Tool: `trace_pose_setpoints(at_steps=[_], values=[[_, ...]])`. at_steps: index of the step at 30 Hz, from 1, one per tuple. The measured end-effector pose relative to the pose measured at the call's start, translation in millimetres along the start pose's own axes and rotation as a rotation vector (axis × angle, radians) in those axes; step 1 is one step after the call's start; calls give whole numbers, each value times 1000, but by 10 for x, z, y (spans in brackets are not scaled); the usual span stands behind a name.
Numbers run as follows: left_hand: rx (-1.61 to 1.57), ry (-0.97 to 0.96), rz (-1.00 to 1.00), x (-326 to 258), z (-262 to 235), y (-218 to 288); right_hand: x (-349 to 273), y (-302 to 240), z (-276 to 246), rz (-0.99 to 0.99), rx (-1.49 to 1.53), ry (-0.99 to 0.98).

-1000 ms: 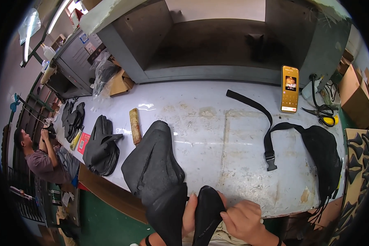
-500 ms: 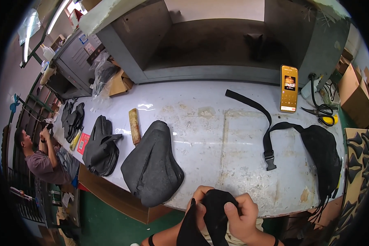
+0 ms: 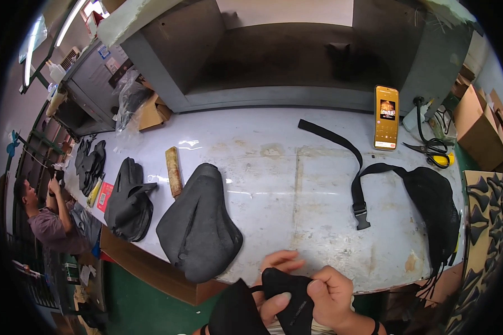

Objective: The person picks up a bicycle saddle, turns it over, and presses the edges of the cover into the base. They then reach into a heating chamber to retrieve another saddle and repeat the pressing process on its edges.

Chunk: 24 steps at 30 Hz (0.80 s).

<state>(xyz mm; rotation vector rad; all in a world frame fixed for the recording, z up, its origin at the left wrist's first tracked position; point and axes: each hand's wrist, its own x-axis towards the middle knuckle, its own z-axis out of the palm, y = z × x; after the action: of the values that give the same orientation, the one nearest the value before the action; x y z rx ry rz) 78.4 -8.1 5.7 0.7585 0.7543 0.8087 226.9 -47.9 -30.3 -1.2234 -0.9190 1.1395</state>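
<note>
Both my hands hold a black fabric bag piece (image 3: pixel 279 301) at the near edge of the white worktable (image 3: pixel 274 167). My left hand (image 3: pixel 275 279) grips it from the left with fingers spread over the cloth. My right hand (image 3: pixel 331 293) pinches its right side. A larger black fabric bag (image 3: pixel 198 229) lies flat on the table just left of my hands. A black mesh bag (image 3: pixel 433 204) with a long strap and buckle (image 3: pixel 355 184) lies at the right.
A wooden block (image 3: pixel 174 171) and another black bag (image 3: pixel 129 199) lie at the left. An orange phone (image 3: pixel 386 117) leans against the grey machine housing (image 3: pixel 296 50). Scissors (image 3: pixel 433 152) and cardboard boxes (image 3: pixel 478 120) sit at the right. A person (image 3: pixel 47 218) sits at the far left.
The large black bag slid off my hands' area and lies flat on the table. My hands drew the smaller black piece toward me and shifted their grip on it.
</note>
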Motion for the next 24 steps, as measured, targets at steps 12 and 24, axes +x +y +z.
trace_pose_setpoints(at_steps=[12, 24], values=[[1184, 114, 161, -244, -170, 55, 243, -131, -37, -375, -570, -58], [655, 216, -381, -228, 114, 458, 105, -99, 2, 386, 302, -117]])
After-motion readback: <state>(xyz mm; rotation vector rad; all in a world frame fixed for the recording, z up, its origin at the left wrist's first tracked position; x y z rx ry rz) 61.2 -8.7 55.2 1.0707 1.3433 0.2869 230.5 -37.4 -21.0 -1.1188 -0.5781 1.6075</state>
